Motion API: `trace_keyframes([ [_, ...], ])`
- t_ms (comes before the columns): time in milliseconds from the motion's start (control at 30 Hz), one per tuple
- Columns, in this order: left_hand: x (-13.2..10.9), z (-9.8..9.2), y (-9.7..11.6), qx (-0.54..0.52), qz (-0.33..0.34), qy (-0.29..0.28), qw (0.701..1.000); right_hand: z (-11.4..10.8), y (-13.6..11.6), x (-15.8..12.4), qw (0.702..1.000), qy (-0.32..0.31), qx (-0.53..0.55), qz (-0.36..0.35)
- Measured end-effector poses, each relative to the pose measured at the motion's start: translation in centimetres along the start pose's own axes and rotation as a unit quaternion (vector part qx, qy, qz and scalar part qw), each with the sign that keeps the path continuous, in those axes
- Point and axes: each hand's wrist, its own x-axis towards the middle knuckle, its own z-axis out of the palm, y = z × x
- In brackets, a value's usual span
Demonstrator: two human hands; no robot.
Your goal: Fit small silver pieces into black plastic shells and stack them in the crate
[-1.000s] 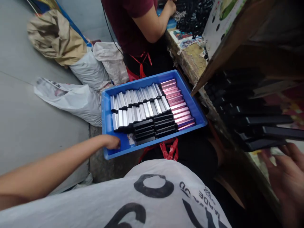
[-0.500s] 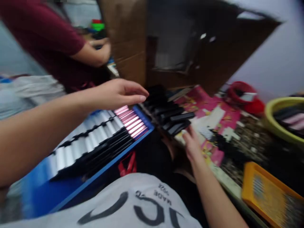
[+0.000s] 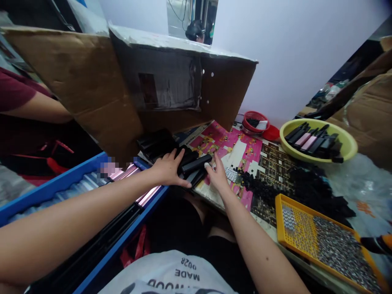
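Several slim black cases (image 3: 196, 164) lie side by side in a stack at the table's near left edge. Over their left part rests my left hand (image 3: 168, 169), its fingers spread and its thumb at the nearest case. My right hand (image 3: 217, 173) touches the right ends of the front cases, thumb and fingers apart. Below my left forearm, a blue crate (image 3: 121, 245) holds shiny pink pieces (image 3: 148, 196), clear-wrapped pieces (image 3: 82, 185) and long black pieces (image 3: 122, 220). My forearm hides part of them.
An open cardboard box (image 3: 226, 90) stands behind the stack. To the right are a red basket (image 3: 247, 122), a yellow bowl (image 3: 349, 149) of black and pink cases, black small parts (image 3: 318, 192) and a yellow tray (image 3: 279, 220) of metal bits. A co-worker's arm (image 3: 45, 106) is at left.
My view has swung to the right. My left hand has come down from above the crate's end onto the black cases. My right hand stays at their right ends.
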Motion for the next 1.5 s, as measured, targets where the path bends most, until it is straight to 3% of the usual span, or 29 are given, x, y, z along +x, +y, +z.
trace_keyframes([
  [100,-0.1,0.2,-0.2,-0.004,0.011,-0.004,1.000,0.3,0.3,1.6,0.999,-0.030,0.019,0.009],
  [267,0.4,0.3,-1.8,-0.015,0.101,0.016,0.995,1.5,0.0,1.9,0.999,-0.031,0.023,-0.013],
  [367,0.5,0.5,-2.3,-0.005,0.104,0.052,0.993,1.2,-0.4,2.0,0.998,-0.040,0.008,-0.046],
  [433,0.7,0.4,-2.3,-0.023,0.090,0.029,0.995,0.5,-0.4,1.5,0.997,-0.033,0.014,-0.062],
  [500,1.0,0.1,-2.0,-0.059,0.044,-0.009,0.997,-0.2,-0.6,0.3,0.998,0.007,0.064,-0.012],
  [567,1.6,-0.2,-1.6,-0.080,-0.011,-0.024,0.996,-0.5,-1.0,-1.7,0.980,0.054,0.161,0.104],
  [633,2.3,-0.6,-1.3,-0.080,-0.034,-0.023,0.996,-0.2,-1.9,-4.1,0.936,0.064,0.265,0.223],
  [700,3.1,-0.9,-1.1,-0.072,-0.035,-0.022,0.997,0.7,-3.0,-6.0,0.896,0.036,0.341,0.283],
  [800,4.0,-1.1,-1.2,-0.116,-0.056,-0.052,0.990,2.2,-4.7,-7.1,0.874,0.014,0.389,0.291],
  [933,4.1,-0.8,-0.6,-0.249,-0.050,-0.116,0.960,2.9,-5.7,-5.8,0.876,0.065,0.407,0.252],
  [1100,3.8,-0.4,1.7,-0.207,-0.087,-0.085,0.971,2.2,-6.3,-4.6,0.866,0.067,0.401,0.292],
  [1233,3.7,-0.2,1.8,-0.231,-0.116,-0.076,0.963,1.8,-6.4,-5.0,0.874,0.070,0.390,0.280],
  [1300,3.3,0.3,1.4,-0.338,-0.134,-0.063,0.929,1.6,-6.0,-5.1,0.890,0.063,0.365,0.267],
  [1433,1.7,2.1,1.2,-0.634,-0.179,-0.063,0.749,0.9,-4.9,-4.4,0.925,0.008,0.278,0.258],
  [1500,0.8,3.0,1.7,-0.690,-0.190,-0.057,0.696,0.6,-4.5,-3.7,0.949,-0.024,0.224,0.221],
])
